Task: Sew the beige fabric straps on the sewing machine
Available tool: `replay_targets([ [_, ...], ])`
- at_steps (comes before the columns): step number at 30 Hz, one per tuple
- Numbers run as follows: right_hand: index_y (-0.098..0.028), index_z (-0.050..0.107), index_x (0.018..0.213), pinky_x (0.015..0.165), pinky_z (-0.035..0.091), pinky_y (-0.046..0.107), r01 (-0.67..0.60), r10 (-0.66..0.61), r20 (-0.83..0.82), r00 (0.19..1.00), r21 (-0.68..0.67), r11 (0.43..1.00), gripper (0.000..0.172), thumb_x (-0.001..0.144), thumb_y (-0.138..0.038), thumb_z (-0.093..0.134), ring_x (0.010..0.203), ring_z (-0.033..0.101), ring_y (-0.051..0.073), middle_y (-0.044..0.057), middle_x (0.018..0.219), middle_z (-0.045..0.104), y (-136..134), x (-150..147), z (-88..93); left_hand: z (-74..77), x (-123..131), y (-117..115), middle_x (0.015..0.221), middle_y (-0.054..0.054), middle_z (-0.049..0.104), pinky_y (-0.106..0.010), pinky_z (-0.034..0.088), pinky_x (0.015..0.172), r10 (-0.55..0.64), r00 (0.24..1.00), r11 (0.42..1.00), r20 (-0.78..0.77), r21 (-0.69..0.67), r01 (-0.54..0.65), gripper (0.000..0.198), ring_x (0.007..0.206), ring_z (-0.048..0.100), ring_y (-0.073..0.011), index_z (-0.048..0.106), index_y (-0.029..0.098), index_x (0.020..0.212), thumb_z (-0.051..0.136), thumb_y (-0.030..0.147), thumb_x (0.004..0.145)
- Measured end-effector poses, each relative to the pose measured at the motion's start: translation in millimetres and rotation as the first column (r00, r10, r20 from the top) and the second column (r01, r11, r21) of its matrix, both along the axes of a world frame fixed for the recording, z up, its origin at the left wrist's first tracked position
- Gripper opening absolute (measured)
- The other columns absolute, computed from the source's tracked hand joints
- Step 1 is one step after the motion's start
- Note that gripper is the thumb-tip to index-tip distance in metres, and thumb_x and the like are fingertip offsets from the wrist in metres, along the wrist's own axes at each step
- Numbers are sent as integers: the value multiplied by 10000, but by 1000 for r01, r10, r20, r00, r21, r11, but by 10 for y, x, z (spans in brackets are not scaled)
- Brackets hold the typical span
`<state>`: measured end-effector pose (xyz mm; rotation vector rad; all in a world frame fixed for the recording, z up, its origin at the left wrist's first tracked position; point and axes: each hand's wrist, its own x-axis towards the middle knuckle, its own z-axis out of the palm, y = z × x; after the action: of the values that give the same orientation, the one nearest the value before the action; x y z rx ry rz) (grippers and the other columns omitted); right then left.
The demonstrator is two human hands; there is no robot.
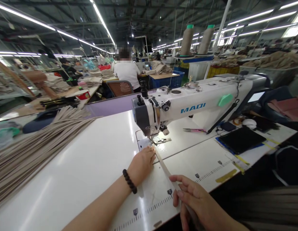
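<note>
A narrow beige fabric strip [164, 168] runs from the presser foot [160, 140] of a white MAQI sewing machine [194, 102] back toward me across the white table [96, 160]. My left hand [142, 163], with a dark bead bracelet on the wrist, rests on the strip just in front of the needle and presses it to the table. My right hand [194, 200] pinches the strip's near part at the table's front edge.
A big pile of beige strips [35, 144] lies at the left. Pink-handled snips [194, 130] and a black pad [240, 139] lie right of the machine. Two thread cones [197, 40] stand behind. A person in white [127, 72] sits at a far table.
</note>
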<state>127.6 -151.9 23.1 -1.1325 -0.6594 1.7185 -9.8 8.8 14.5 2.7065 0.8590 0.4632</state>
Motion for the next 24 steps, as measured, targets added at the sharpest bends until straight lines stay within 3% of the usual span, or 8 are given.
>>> replay_targets([
  [7,-173,392,1088,375,318,173,6,-5,50,999,-9,1000,563,698,-533,578,369,554,74,-28,760,553,122,-29,54,7,2,-21,1033,-116,602,-354,505,892,42,998,998,-36,52,-40,175,971,567,-218,585,141,914,452,57,839],
  [19,-164,363,1104,417,313,217,38,-30,194,980,-39,998,561,661,-477,506,371,521,80,-37,730,539,410,-105,129,-1,7,37,1138,-166,557,-395,445,979,52,996,996,-71,80,-46,239,1085,507,-263,564,54,1060,518,95,830],
  [24,-174,381,1092,410,331,228,48,-40,192,980,-37,998,541,657,-469,512,371,521,96,-36,718,537,462,-117,123,-38,0,54,1145,-157,566,-415,452,975,51,998,995,-44,86,-47,232,1091,511,-262,571,76,1050,513,96,826],
])
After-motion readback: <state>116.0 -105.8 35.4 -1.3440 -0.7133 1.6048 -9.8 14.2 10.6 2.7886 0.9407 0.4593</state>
